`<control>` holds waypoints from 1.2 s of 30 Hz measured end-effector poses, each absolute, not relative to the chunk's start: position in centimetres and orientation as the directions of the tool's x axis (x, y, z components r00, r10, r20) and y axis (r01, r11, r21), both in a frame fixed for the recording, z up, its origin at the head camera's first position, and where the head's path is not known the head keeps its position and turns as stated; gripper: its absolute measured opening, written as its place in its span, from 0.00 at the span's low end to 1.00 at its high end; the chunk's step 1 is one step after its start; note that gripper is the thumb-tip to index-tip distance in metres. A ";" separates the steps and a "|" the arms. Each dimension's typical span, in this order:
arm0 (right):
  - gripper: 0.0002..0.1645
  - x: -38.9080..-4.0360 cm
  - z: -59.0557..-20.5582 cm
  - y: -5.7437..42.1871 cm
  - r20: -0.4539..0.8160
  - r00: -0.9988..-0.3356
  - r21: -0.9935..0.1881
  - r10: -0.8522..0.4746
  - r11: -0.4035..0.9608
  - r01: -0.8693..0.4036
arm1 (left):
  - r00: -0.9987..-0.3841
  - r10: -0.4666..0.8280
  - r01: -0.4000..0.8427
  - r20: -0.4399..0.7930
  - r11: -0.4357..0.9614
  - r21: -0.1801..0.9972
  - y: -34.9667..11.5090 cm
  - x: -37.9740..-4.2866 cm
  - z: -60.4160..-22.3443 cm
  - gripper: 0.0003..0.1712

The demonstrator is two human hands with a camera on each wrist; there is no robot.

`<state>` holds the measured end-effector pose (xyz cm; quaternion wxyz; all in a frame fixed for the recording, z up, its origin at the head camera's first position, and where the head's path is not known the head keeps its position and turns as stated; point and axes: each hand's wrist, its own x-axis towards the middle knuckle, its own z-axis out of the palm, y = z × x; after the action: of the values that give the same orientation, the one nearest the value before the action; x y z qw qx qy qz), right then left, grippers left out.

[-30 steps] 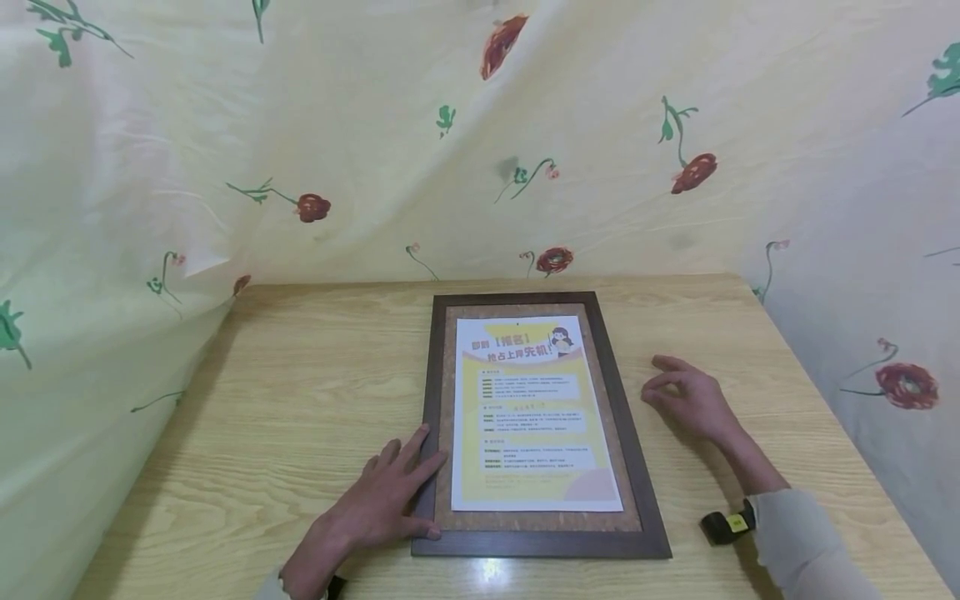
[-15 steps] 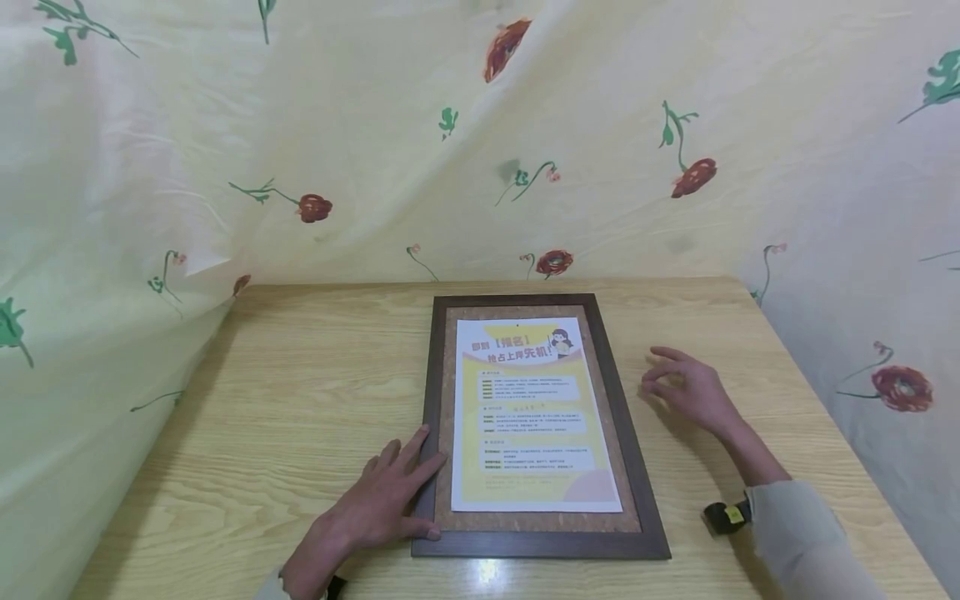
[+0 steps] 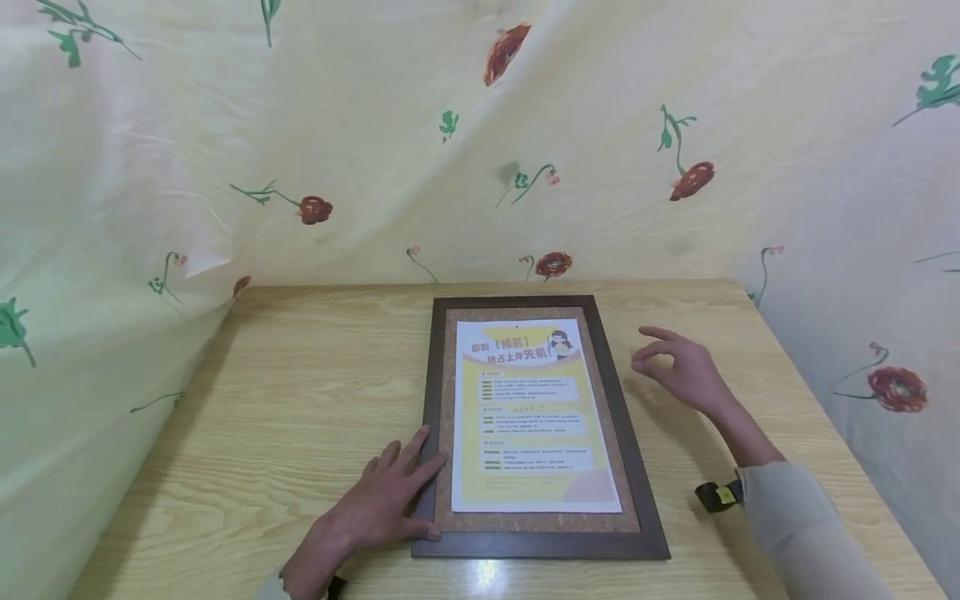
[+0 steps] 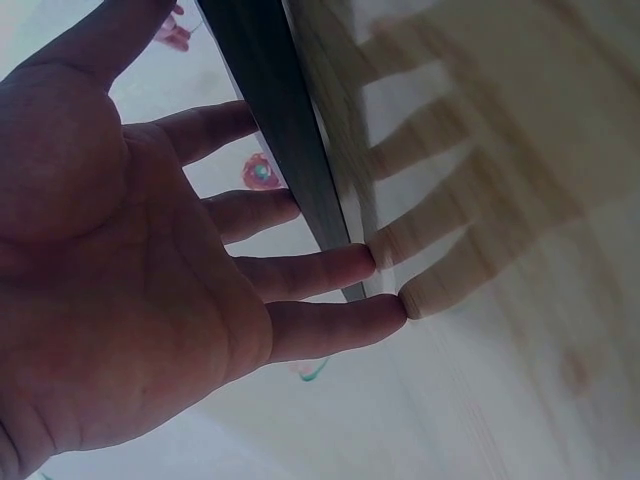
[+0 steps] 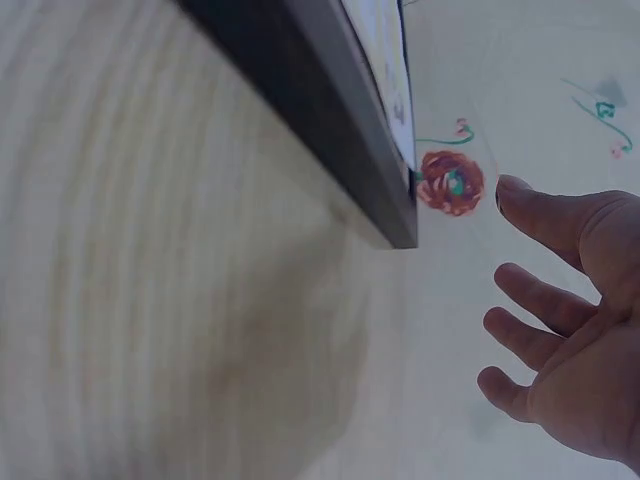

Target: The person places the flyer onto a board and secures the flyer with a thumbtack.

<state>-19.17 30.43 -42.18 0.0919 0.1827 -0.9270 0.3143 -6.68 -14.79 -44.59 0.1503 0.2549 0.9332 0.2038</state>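
A cork board [image 3: 558, 522] with a dark brown wooden frame [image 3: 536, 546] lies flat on the table. On its cork lies a yellow and white printed poster [image 3: 536, 417], with a small dark dot at its top centre. My left hand [image 3: 382, 496] rests at the frame's lower left side, fingers spread over the edge; in the left wrist view its fingertips [image 4: 385, 315] reach past the frame to the wood. Right of the board, my right hand [image 3: 686, 371] hovers over the table with thumb and forefinger apart and nothing visible between them. The right wrist view shows its loosely bent fingers [image 5: 525, 335] beside a frame corner.
The light wood table [image 3: 300, 375] extends on both sides of the board. A pale cloth [image 3: 375, 125] with red flowers hangs behind it and along both sides. A black wrist device [image 3: 718, 496] sits at my right cuff.
My right hand has shifted slightly up and left, closer to the frame's right side, and its thumb and forefinger have spread a little. The left hand and the board stay in place.
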 end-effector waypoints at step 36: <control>0.08 -22.8 -38.8 23.4 0.203 -0.941 -0.612 -0.269 0.716 -0.337 | -0.822 0.543 0.428 -0.170 0.788 0.443 -14.9 -6.6 -44.6 0.55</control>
<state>-22.79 23.40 -38.78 0.0498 0.1638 -0.9249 0.3395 -6.62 -14.93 -44.58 0.1458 0.2598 0.9341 0.1967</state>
